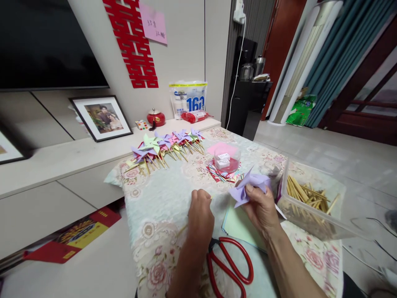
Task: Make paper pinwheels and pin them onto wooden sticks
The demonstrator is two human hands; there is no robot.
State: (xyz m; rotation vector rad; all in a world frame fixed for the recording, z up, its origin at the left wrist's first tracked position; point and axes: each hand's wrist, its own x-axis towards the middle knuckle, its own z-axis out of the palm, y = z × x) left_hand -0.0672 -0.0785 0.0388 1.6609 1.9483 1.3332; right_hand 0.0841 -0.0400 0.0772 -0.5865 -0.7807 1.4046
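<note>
My right hand (260, 207) holds a folded purple paper pinwheel (249, 184) just above the floral tablecloth (161, 207). My left hand (201, 213) is closed in a loose fist resting on the cloth, to the left of the pinwheel; a thin stick seems to run under it, but I cannot tell if it is gripped. Pale green paper sheets (237, 225) lie beneath my right hand. Red-handled scissors (229, 260) lie on the cloth between my forearms.
A row of finished pinwheels on sticks (167, 147) lies at the table's far edge. A clear tub of wooden sticks (310, 203) stands at the right. A small round clear container (227, 159) sits on coloured paper squares. A framed photo (102, 118) leans on the low cabinet.
</note>
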